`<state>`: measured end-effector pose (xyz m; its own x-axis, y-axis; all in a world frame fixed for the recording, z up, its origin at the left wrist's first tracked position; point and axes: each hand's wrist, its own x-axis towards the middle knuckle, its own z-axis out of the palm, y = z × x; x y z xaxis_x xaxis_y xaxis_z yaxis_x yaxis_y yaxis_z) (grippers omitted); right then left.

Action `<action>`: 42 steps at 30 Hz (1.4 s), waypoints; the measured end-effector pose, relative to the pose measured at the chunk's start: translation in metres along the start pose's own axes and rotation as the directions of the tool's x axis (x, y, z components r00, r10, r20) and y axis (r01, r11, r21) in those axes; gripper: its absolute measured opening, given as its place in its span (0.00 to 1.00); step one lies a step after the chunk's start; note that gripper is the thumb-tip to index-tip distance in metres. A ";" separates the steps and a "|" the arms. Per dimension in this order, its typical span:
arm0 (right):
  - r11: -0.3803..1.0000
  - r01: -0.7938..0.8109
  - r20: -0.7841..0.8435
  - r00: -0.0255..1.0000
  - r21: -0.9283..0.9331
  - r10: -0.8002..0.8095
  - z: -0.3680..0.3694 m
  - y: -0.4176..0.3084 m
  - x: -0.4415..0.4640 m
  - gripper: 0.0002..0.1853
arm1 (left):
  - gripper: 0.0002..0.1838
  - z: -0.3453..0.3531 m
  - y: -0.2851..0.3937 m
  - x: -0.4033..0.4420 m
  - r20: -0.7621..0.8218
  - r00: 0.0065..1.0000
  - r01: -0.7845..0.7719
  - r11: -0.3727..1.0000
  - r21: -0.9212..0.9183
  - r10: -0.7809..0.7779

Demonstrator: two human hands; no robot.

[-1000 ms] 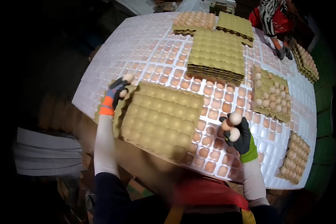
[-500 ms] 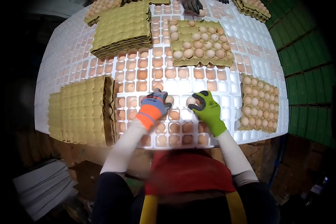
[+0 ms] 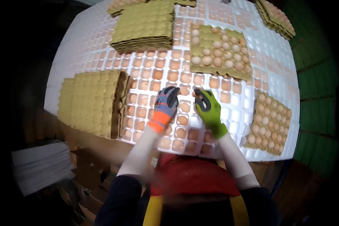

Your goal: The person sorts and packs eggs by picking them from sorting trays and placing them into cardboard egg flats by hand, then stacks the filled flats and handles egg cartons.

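My left hand (image 3: 167, 101), in a grey and orange glove, is over the white plastic trays (image 3: 235, 115), fingers curled at a light brown egg (image 3: 184, 90). My right hand (image 3: 208, 107), in a green glove with dark fingertips, hovers just right of it with thumb and fingers bent together. A small brownish patch shows between those fingers, too little to name. Below my left fingertips, another egg (image 3: 184, 107) sits in its own cell. Eggs fill many cells to the left and front, while several cells right of my right hand hold none.
A fibre egg tray (image 3: 222, 73) with eggs lies ahead, another (image 3: 270, 151) to the right. Stacked fibre trays (image 3: 88, 101) stand at the left, and a second stack (image 3: 145, 22) at the back. Green crates (image 3: 316, 113) line the right side.
My view has turned, shifting the table rightward in the picture. Both hands have moved forward to a farther row of cells. An egg that was by my left thumb now sits uncovered in a cell.
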<state>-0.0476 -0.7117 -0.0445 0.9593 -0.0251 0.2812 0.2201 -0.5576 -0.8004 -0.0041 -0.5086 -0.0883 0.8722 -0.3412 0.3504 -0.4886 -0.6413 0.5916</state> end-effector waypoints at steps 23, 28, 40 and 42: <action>0.994 -0.087 0.250 0.966 0.070 0.067 0.164 -0.167 -0.020 0.09 | 0.22 -0.407 -0.313 -0.043 -0.041 0.924 0.348 0.793 0.500 -0.379; 0.997 -0.075 0.220 0.973 0.007 0.071 0.183 -0.185 -0.032 0.09 | 0.19 -0.391 -0.338 -0.012 0.161 0.887 0.289 0.792 0.538 -0.433; 0.990 -0.128 0.071 0.990 0.058 0.123 0.159 -0.195 -0.043 0.13 | 0.17 -0.380 -0.389 -0.009 0.264 0.927 0.040 0.773 0.633 -0.265; 0.996 -0.082 0.049 0.996 0.020 0.080 0.152 -0.192 -0.050 0.16 | 0.22 -0.394 -0.376 -0.010 0.242 0.940 0.021 0.751 0.660 -0.239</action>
<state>-0.1111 -0.4774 0.0147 0.9814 -0.0296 0.1899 0.1446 -0.5372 -0.8310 0.1623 0.0065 -0.0283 0.9425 -0.3341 0.0124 -0.3337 -0.9423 -0.0274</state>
